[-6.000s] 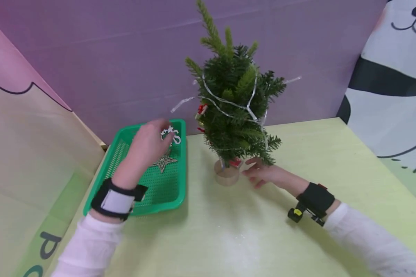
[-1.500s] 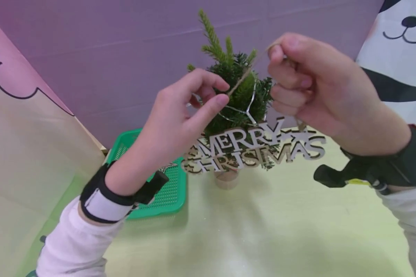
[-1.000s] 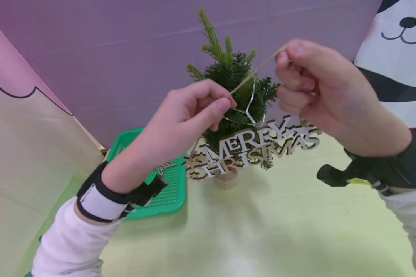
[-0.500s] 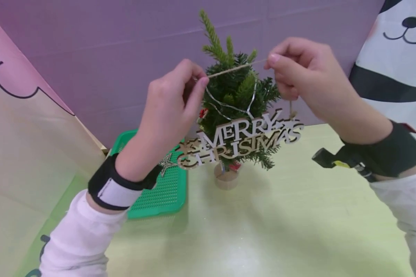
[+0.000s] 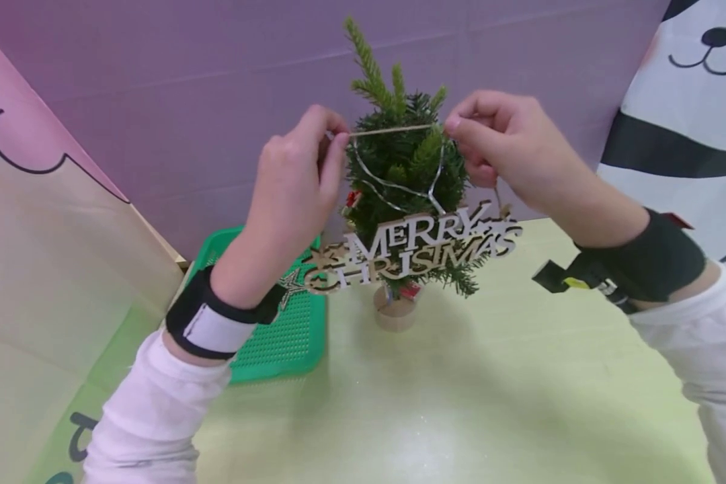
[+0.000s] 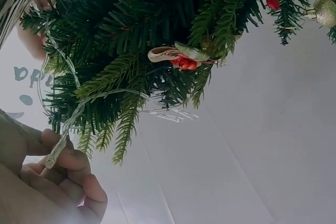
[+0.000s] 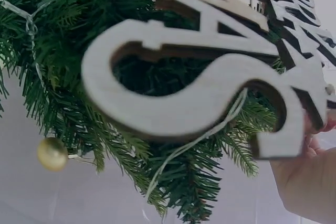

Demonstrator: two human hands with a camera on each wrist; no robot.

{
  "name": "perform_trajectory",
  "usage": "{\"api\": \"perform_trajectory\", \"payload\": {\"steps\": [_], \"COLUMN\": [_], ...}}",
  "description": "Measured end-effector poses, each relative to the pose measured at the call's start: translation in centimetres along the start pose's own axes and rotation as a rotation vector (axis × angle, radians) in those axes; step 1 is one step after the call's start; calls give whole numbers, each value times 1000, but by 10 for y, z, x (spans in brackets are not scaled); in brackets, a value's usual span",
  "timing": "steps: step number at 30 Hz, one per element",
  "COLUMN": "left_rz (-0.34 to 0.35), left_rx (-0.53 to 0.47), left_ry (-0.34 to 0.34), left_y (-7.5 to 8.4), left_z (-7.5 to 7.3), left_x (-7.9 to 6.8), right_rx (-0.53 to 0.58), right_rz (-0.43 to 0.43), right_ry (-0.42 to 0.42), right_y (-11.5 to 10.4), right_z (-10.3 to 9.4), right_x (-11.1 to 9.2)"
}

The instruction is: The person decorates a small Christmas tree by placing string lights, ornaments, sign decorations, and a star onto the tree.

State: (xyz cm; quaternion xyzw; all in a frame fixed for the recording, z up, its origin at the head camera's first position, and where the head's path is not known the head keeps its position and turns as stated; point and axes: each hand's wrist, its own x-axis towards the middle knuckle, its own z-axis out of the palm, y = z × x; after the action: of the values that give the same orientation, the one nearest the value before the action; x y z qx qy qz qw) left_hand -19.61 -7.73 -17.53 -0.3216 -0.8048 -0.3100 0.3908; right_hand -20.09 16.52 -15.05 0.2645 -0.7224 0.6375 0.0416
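Note:
A wooden "Merry Christmas" sign (image 5: 420,232) hangs by a loop of twine (image 5: 393,130), in front of a small Christmas tree (image 5: 408,158). My left hand (image 5: 299,168) pinches the twine at the tree's left side between thumb and forefinger. On the other side, my right hand (image 5: 514,148) pinches it too, so the stretch between them runs taut and nearly level across the upper branches. The sign tilts slightly up to the right and hides the lower foliage. Up close in the right wrist view, the sign's last letters (image 7: 157,116) cover part of the branches.
To the left stands a green basket (image 5: 317,336) with a glittery star (image 5: 289,289) in it, partly behind my left wrist. The tree's round base (image 5: 395,312) rests on the pale table (image 5: 435,403). Clear light wires (image 5: 432,195) and a gold ball (image 7: 52,153) decorate the tree.
The sign came out of the basket and now hangs before the tree. Over the last second, my right hand has moved down and left, my left hand slightly left, and the twine has levelled.

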Motion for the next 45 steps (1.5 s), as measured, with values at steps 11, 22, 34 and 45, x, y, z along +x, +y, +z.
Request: {"api": "perform_trajectory", "payload": {"steps": [11, 22, 34, 45], "left_rz": [-92, -57, -65, -57], "left_rx": [31, 122, 126, 53], "left_ry": [-60, -69, -115, -89], "left_y": [-6, -10, -11, -14], "left_z": [4, 11, 14, 13], "left_x": [-1, -8, -16, -19], "right_rx": [-342, -549, -688, -782], "right_rz": [55, 33, -64, -189], "right_ry": [0, -15, -9, 17], "right_y": [5, 17, 25, 29], "right_z": [0, -2, 1, 2], "right_x": [0, -4, -10, -13]}}
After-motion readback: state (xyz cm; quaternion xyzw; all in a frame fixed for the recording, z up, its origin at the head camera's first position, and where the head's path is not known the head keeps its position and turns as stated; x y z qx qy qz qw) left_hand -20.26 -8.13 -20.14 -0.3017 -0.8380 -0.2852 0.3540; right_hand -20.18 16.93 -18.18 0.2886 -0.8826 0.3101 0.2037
